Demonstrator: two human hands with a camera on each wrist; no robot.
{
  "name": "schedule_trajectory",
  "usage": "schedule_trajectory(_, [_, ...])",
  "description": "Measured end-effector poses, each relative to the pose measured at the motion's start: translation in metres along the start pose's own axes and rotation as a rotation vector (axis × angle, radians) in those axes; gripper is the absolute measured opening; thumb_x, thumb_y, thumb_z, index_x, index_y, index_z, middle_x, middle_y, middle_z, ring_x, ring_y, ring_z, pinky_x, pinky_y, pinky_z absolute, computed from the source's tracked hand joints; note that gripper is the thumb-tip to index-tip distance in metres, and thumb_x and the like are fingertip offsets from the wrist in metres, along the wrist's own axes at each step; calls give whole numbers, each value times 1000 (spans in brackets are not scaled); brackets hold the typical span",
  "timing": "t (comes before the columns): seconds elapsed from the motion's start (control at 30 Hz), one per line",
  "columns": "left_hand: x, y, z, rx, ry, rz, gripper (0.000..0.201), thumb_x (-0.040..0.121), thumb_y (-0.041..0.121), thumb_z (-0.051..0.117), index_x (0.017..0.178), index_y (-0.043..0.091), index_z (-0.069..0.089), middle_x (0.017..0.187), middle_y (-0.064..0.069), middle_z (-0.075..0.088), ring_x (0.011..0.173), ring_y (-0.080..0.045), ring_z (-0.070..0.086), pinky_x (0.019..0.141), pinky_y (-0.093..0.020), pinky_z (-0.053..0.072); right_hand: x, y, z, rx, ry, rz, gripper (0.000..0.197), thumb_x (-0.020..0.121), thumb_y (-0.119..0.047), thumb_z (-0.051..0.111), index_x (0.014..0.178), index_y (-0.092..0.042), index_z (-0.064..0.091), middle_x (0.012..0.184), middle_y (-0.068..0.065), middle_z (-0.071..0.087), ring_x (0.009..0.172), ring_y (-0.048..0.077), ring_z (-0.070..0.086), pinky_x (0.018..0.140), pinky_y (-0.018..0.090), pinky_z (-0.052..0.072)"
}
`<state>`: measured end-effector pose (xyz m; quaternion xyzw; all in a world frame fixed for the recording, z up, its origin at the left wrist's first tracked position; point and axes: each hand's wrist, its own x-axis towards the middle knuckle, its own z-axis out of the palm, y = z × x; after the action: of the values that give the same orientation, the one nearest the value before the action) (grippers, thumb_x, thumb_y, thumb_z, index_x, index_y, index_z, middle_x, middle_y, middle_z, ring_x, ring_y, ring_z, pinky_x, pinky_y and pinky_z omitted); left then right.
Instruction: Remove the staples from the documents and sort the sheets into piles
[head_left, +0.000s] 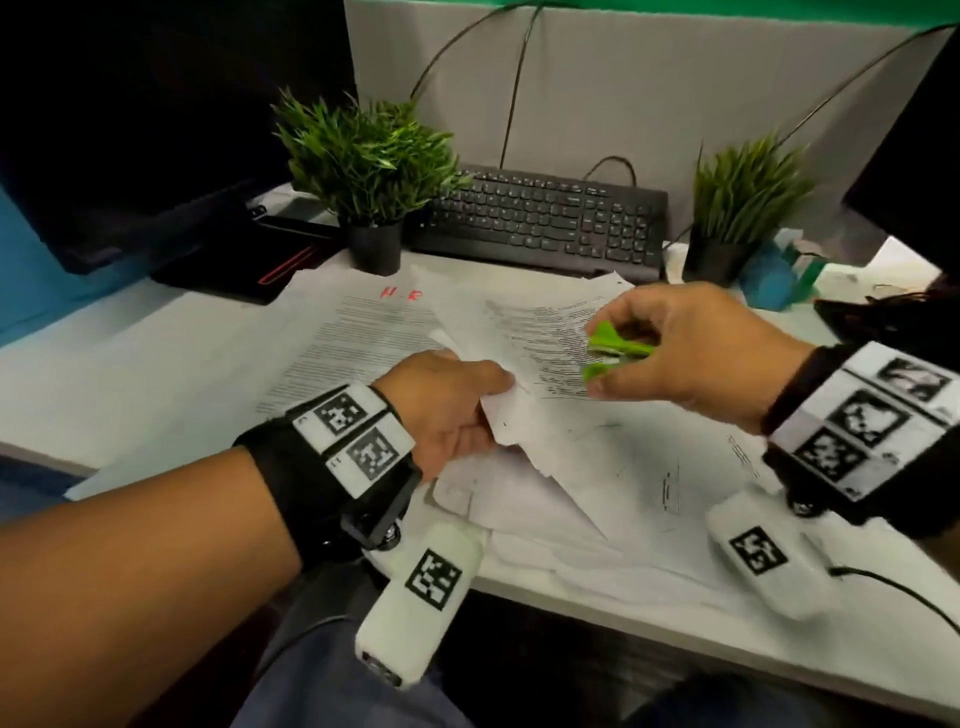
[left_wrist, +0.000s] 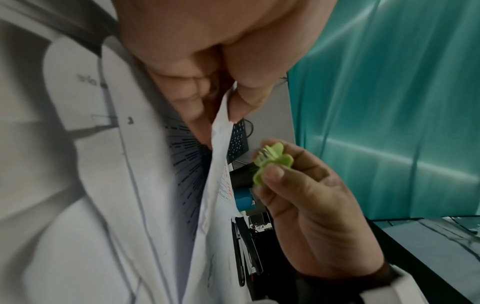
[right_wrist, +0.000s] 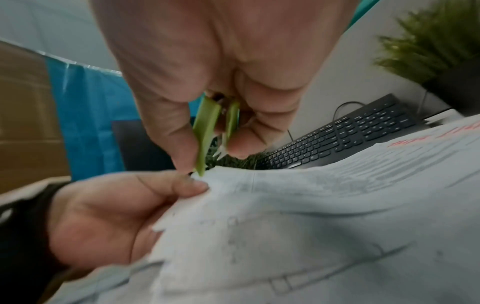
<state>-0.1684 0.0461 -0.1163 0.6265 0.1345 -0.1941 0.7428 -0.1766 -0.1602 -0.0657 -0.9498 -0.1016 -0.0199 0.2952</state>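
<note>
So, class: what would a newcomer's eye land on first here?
The bright green staple remover pinched in the right hand, above the stapled document whose corner the left hand grips. Behind stand two potted plants, flanking a black keyboard.

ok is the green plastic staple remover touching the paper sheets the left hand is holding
Apart. The left wrist view shows the green plastic staple remover, pinched in the right hand, with keyboard and wall visible between it and the edge of the paper sheets gripped by the left hand.
</note>
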Motion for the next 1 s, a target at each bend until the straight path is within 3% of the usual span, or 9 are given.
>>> schedule_trajectory(0.1, [-2,0,2,-14,-9,68,25,95,-1,63,119,-3,65,106,-20,77,90,-32,77,71,-45,65,1,-11,21,-41,2,-101,40,66,-33,86,103,-22,75,97,-5,72,92,17,66,89,36,54])
schedule_trajectory(0.2, [-3,1,3,-37,-42,106,29,95,-3,62,124,-7,63,112,-25,74,83,-32,75,68,-46,64,3,-11,34,-71,24,-103,48,71,-34,84,116,-24,72,106,-9,67,101,14,63,92,27,49])
schedule_trajectory(0.37, [-6,2,5,-51,-46,126,31,93,-5,64,124,-8,63,113,-26,73,82,-32,73,63,-40,65,2,-13,38,-119,90,-84,37,69,-38,85,103,-28,73,94,-10,70,86,10,62,74,22,46])
schedule_trajectory(0.57, [-7,3,7,-56,-58,127,30,93,-4,64,123,-5,65,112,-23,75,86,-32,74,65,-38,65,0,-14,39,-133,86,-109,32,71,-37,83,101,-27,75,88,-7,72,81,11,63,72,24,49])
schedule_trajectory(0.8, [-9,5,8,-63,-46,124,31,93,-5,64,124,-5,64,112,-24,75,74,-27,74,55,-31,63,0,-13,41,-129,90,-100,38,71,-40,84,105,-26,76,91,-5,73,83,13,65,78,27,53])
schedule_trajectory(1.0, [-3,3,12,-46,-20,133,34,91,-5,66,125,-5,63,113,-25,74,83,-32,74,59,-33,64,2,-13,45,-195,94,-123,24,78,-35,79,99,-24,76,83,-4,72,75,12,59,65,23,42])
